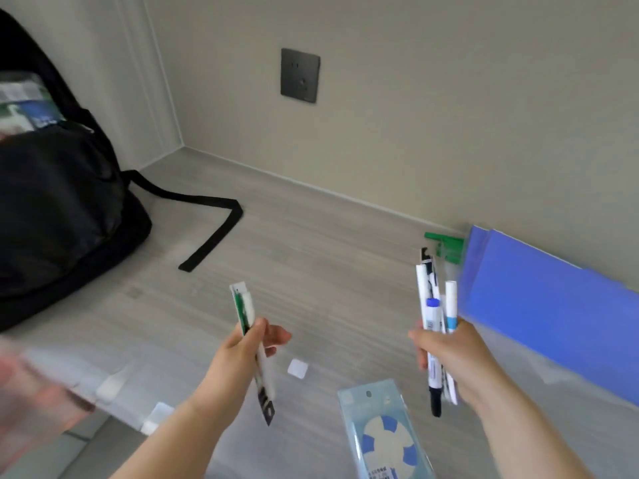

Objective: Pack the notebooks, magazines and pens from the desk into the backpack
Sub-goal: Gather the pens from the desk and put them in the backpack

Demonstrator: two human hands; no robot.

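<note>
My left hand [257, 344] grips a packaged green pen [246, 312] upright over the middle of the grey desk [311, 243]. My right hand [446, 354] holds a bundle of several pens and markers [434, 305], white and blue ones among them, also upright. The black backpack [58, 209] stands at the far left with its top open; printed magazines or notebooks [27, 102] show inside it. A blue folder [553, 302] lies at the right against the wall, just behind my right hand.
A light-blue flat packet [383, 433] lies near the front edge between my arms. A small white square [298, 368] sits on the desk. The backpack's strap [214, 233] trails across the desk. A blurred clear box [86, 378] is at the lower left. A dark wall socket [300, 76] is behind.
</note>
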